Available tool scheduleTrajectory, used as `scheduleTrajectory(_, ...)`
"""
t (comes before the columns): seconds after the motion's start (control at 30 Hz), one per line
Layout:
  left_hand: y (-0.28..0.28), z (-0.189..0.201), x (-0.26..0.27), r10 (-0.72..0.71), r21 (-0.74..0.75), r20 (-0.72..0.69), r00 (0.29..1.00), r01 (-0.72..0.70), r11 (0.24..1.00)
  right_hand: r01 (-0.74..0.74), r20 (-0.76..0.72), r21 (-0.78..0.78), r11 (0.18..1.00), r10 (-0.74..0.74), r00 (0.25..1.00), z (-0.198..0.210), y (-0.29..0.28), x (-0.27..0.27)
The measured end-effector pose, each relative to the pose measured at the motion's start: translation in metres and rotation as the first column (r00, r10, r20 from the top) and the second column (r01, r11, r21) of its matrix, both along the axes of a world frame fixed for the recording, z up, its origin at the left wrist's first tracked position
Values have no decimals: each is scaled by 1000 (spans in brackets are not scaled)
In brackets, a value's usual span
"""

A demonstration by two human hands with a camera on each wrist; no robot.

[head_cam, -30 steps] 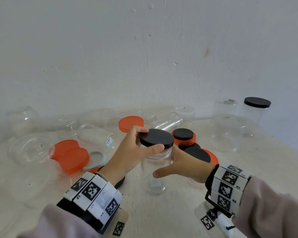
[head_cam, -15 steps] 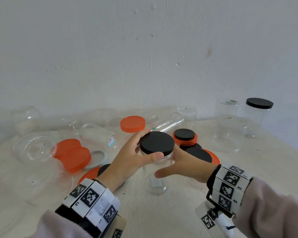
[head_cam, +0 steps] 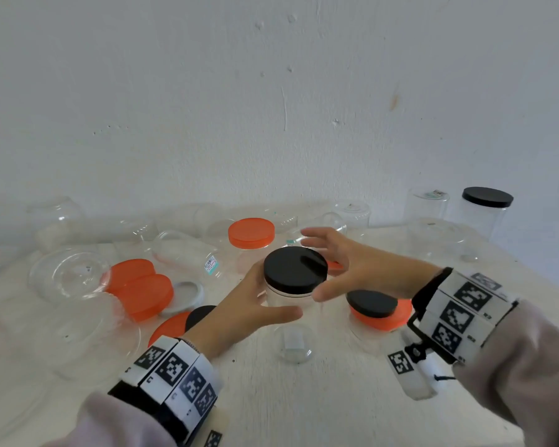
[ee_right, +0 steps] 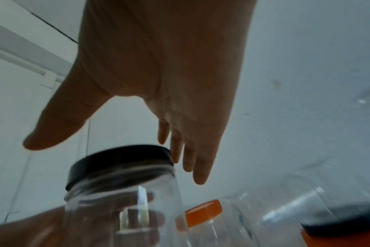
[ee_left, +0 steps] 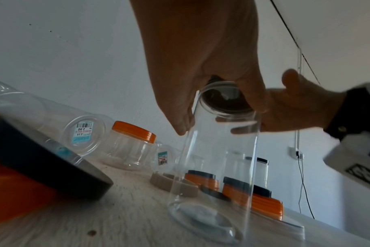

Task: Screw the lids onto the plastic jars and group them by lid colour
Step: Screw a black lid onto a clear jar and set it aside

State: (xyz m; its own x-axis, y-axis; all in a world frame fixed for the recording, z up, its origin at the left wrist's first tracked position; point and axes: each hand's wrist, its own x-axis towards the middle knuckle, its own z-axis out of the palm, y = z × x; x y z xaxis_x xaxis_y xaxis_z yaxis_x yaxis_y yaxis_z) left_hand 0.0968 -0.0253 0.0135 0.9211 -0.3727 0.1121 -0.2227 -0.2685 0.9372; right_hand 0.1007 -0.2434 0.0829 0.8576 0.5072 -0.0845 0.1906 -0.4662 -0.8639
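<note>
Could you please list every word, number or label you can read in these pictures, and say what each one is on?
"2.00": upside-down price sticker on the base of the lying clear jar.
"2.00": price sticker on a second clear jar, behind the held jar.
Both stickers' smaller print and barcode digits: too blurred to read.
Wristband markers: black-and-white patterns, no text.
Sticker in the head view: too small to read.

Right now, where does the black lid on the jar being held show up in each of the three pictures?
Head: black lid at centre, between both hands.
Left wrist: seen from below through the clear jar, upper middle.
Right wrist: lower left of centre, under the spread fingers.
Shared landmark: the orange-lidded jar.
</note>
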Motion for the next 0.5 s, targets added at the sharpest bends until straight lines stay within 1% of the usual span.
scheduleTrajectory(0.07,-3,-1,-2,-6,20,-12,1000,6,1000,-25,46,-81,996,29,999,13,6,3)
scheduleTrajectory(0.13,-7,-2,-4,-22,14,-16,1000,23,1000,-50,99,-231,972,74,992,23,16,4)
scheduleTrajectory(0.2,-9,-4,-4,-32,16,-15,999,32,999,-50,161,-392,919,122,979,32,25,6)
scheduleTrajectory(0.27,-9,-6,-3,-27,22,-22,999,28,999,-50,205,-517,854,181,962,39,33,8)
scheduleTrajectory(0.37,-8,-8,-2,-4,45,-41,999,6,999,-77,184,-625,777,242,953,49,43,8)
scheduleTrajectory(0.5,-8,-9,-1,-9,58,-43,999,12,998,-99,137,-719,687,280,950,58,51,10)
